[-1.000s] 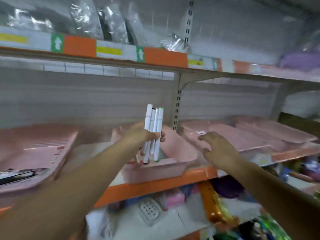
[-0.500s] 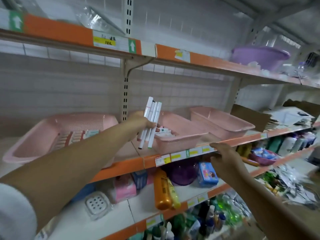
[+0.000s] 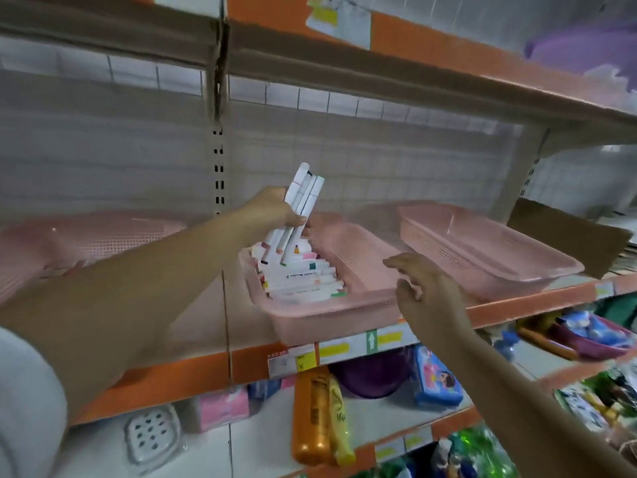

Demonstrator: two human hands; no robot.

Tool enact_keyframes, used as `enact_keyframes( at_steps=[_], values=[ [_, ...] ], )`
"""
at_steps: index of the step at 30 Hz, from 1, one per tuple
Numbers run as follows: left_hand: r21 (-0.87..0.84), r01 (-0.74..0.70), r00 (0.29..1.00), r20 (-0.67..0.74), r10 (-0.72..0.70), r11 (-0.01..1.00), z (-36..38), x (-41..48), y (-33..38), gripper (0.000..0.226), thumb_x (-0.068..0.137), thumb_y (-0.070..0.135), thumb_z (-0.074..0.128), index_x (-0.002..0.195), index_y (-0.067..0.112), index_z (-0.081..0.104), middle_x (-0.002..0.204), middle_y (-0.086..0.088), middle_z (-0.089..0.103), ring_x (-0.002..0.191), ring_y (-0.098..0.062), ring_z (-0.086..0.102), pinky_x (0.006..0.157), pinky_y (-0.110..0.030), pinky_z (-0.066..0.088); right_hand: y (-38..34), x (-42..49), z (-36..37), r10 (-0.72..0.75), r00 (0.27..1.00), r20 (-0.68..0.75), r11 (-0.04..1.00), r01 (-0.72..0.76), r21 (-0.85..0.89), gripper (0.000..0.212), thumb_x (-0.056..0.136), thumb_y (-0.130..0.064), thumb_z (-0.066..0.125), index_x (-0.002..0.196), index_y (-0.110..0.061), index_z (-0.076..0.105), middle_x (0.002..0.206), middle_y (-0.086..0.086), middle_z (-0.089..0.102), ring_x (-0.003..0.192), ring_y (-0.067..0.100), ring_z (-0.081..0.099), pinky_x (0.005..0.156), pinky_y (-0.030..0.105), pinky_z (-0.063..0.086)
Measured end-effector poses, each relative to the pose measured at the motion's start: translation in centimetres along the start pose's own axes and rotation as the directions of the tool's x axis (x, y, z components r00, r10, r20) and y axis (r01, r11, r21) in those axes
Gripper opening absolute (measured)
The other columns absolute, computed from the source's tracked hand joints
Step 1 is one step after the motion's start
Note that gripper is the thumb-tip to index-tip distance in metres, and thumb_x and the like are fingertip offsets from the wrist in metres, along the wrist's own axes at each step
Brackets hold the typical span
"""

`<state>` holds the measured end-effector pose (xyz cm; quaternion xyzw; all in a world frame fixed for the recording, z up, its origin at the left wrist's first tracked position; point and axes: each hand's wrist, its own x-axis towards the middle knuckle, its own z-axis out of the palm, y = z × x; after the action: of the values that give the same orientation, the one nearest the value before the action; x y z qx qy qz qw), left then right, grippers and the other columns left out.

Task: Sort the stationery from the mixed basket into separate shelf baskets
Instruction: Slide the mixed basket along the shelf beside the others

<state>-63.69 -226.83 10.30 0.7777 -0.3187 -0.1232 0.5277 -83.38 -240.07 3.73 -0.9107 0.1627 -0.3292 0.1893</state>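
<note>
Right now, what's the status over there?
Left hand grips marker bundle over middle basket. Right hand open, by its front rim. Nothing seen in the way.

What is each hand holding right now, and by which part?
The left hand grips a bundle of white markers around their middle, above the pink basket. The right hand holds nothing.

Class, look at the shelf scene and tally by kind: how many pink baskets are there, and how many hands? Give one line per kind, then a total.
Pink baskets: 3 (left, middle, right)
Hands: 2 (left, holding markers; right)
Total: 5
</note>
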Motion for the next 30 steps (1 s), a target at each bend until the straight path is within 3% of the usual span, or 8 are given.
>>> enact_keyframes(
  at_steps=[4, 7, 10, 15, 19, 24, 27, 30],
  values=[
    [0.155, 0.052, 0.999, -0.01, -0.051, 0.987, 0.3, 3.3, -1.5, 0.027, 0.082, -0.004, 0.063, 0.107, 0.006, 0.059, 0.094, -0.009, 0.066, 0.077, -0.019, 0.063, 0.079, -0.032, 0.052, 1.9, 4.7, 1.5, -0.089, 0.992, 0.091, 0.996, 0.091, -0.02, 0.038, 0.086, 0.004, 0.05, 0.119, -0.011, 0.062, 0.125, 0.002, 0.057, 0.114, 0.015, 0.052, 0.082, 0.003, 0.025],
    [0.349, 0.054, 0.996, 0.054, -0.078, 0.935, 1.1, 4.1, -2.9, 0.032, 0.082, 0.002, 0.066, 0.113, 0.005, 0.057, 0.107, -0.013, 0.065, 0.098, -0.028, 0.062, 0.091, -0.04, 0.049, 3.3, 7.9, 2.5, -0.083, 0.977, 0.198, 0.995, 0.093, -0.042, 0.037, 0.088, -0.005, 0.053, 0.122, -0.017, 0.06, 0.128, -0.001, 0.055, 0.116, 0.017, 0.052, 0.09, 0.015, 0.033],
    [0.529, -0.042, 0.987, 0.155, -0.048, 0.848, 2.2, 3.8, -3.9, 0.03, 0.084, 0.01, 0.065, 0.112, 0.006, 0.054, 0.101, -0.007, 0.06, 0.092, -0.023, 0.058, 0.068, -0.024, 0.043, 4.2, 10.6, 3.3, -0.064, 0.938, 0.341, 0.986, 0.113, -0.126, 0.036, 0.088, -0.016, 0.055, 0.124, -0.023, 0.058, 0.131, -0.002, 0.054, 0.115, 0.018, 0.054, 0.098, 0.027, 0.039],
    [0.718, -0.187, 0.947, 0.312, -0.069, 0.671, 3.2, 3.8, -5.5, 0.024, 0.084, 0.017, 0.065, 0.105, 0.01, 0.057, 0.101, -0.004, 0.056, 0.093, -0.018, 0.048, 0.076, -0.029, 0.038, 5.0, 14.0, 4.2, -0.039, 0.867, 0.496, 0.976, 0.139, -0.167, 0.035, 0.093, -0.02, 0.05, 0.128, -0.024, 0.053, 0.134, -0.003, 0.049, 0.118, 0.014, 0.049, 0.079, 0.017, 0.031],
    [0.699, -0.192, 0.949, 0.311, -0.052, 0.688, 3.2, 3.8, -5.8, 0.024, 0.082, 0.019, 0.068, 0.104, 0.014, 0.062, 0.086, 0.007, 0.057, 0.084, -0.015, 0.049, 0.069, -0.024, 0.037, 4.9, 15.7, 5.8, -0.071, 0.835, 0.545, 0.979, 0.162, -0.121, 0.036, 0.094, -0.017, 0.048, 0.13, -0.021, 0.051, 0.137, -0.002, 0.045, 0.12, 0.013, 0.046, 0.077, 0.014, 0.029],
    [0.565, -0.072, 0.964, 0.251, -0.088, 0.822, 3.2, 3.6, -5.4, 0.029, 0.077, 0.019, 0.075, 0.105, 0.02, 0.068, 0.101, 0.008, 0.067, 0.091, -0.01, 0.063, 0.08, -0.021, 0.049, 4.7, 15.9, 8.3, -0.097, 0.776, 0.623, 0.943, 0.272, -0.192, 0.039, 0.09, -0.011, 0.045, 0.126, -0.022, 0.054, 0.121, 0.004, 0.057, 0.108, 0.022, 0.054, 0.092, 0.035, 0.046],
    [0.485, 0.0, 0.976, 0.191, -0.106, 0.874, 3.2, 3.5, -5.3, 0.032, 0.077, 0.013, 0.074, 0.108, 0.013, 0.066, 0.098, -0.003, 0.07, 0.079, -0.015, 0.066, 0.073, -0.022, 0.052, 4.8, 15.8, 8.3, -0.1, 0.787, 0.609, 0.966, 0.223, -0.13, 0.036, 0.091, -0.011, 0.045, 0.122, -0.024, 0.058, 0.121, 0.0, 0.059, 0.11, 0.019, 0.053, 0.087, 0.027, 0.043],
    [0.568, -0.012, 0.987, 0.138, -0.08, 0.823, 3.2, 3.5, -5.2, 0.032, 0.078, 0.017, 0.074, 0.109, 0.014, 0.066, 0.102, 0.003, 0.066, 0.092, -0.011, 0.061, 0.082, -0.022, 0.046, 5.2, 15.9, 8.3, -0.107, 0.803, 0.587, 0.977, 0.194, -0.086, 0.034, 0.092, -0.012, 0.044, 0.119, -0.025, 0.06, 0.123, -0.002, 0.058, 0.111, 0.017, 0.052, 0.085, 0.025, 0.039]
  ],
)
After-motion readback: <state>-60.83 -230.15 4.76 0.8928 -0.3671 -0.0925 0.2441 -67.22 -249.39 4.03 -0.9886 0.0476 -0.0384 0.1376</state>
